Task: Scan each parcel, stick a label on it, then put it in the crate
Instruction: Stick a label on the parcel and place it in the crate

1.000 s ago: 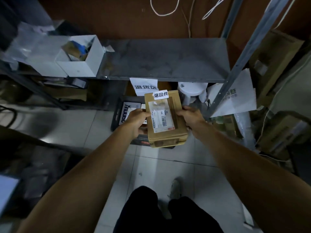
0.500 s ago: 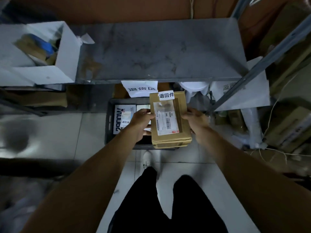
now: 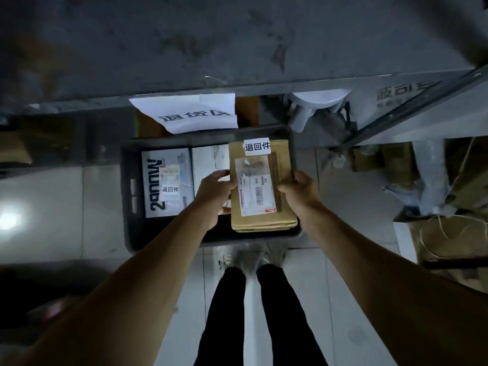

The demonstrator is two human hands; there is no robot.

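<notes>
Head: both hands [image 3: 216, 191] gripping parcel [image 3: 261, 210]

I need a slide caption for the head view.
Both hands hold a labelled brown parcel over the dark crate.

Dim room: grey metal shelf [image 3: 237, 43] above pale tiled floor [image 3: 66, 207].

Dim, floor glare left, blurred edges
</notes>
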